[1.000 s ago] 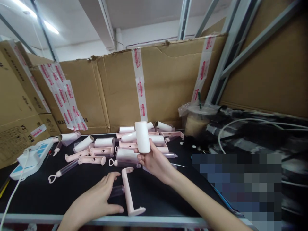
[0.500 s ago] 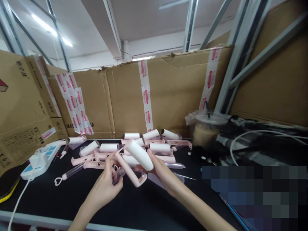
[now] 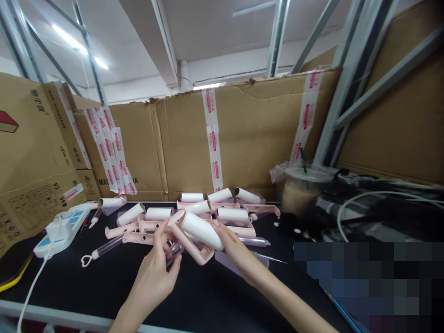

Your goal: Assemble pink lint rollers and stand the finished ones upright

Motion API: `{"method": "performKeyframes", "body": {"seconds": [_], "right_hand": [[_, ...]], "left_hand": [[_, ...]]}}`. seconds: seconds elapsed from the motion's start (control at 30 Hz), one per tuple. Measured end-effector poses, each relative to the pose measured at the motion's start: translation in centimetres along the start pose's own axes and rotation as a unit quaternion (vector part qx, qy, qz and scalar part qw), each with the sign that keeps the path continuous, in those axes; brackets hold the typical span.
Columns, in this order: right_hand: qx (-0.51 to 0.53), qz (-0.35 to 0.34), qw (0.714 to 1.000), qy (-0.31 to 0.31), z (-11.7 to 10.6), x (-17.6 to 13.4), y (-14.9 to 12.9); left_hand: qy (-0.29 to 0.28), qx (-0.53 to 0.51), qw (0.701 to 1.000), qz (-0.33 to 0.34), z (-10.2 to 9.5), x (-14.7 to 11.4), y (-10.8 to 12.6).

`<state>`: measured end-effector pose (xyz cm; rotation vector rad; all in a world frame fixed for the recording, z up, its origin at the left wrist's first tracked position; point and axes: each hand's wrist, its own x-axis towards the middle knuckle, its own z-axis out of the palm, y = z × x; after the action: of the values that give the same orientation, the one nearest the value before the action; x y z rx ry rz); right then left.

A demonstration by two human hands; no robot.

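Observation:
My left hand grips a pink U-shaped lint roller frame near its upper left end. A clear tube-like handle shows by the same fingers; how it joins the frame is hidden. My right hand is closed on a white lint roll by its lower right part. The roll lies tilted along the frame, its upper left end close against the frame's end piece. Whether it sits fully between the two ends cannot be made out. Behind the hands lie several white rolls and pink frames.
A power strip with a white cable lies left, near a heart-ended clear tube. A bagged drink cup stands right, beside dark plastic and a cable. A thin metal tool lies near my right wrist. Cardboard walls the back.
The white roll has come down against the pink frame, its left end now by the frame's end piece. Both hands keep their grip, and the view has shifted slightly.

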<state>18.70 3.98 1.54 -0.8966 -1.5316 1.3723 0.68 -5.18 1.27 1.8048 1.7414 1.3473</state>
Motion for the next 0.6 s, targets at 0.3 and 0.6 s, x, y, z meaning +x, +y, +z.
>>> {"method": "performKeyframes", "body": {"seconds": [0.3, 0.6], "right_hand": [[0.058, 0.005, 0.998, -0.010, 0.1, 0.0, 0.5], [0.022, 0.006, 1.000, -0.008, 0.0, 0.2, 0.8]], "left_hand": [[-0.001, 0.027, 0.997, 0.066, 2.3, -0.4, -2.6], [-0.019, -0.056, 0.997, 0.057, 1.9, -0.1, -2.2]]}}
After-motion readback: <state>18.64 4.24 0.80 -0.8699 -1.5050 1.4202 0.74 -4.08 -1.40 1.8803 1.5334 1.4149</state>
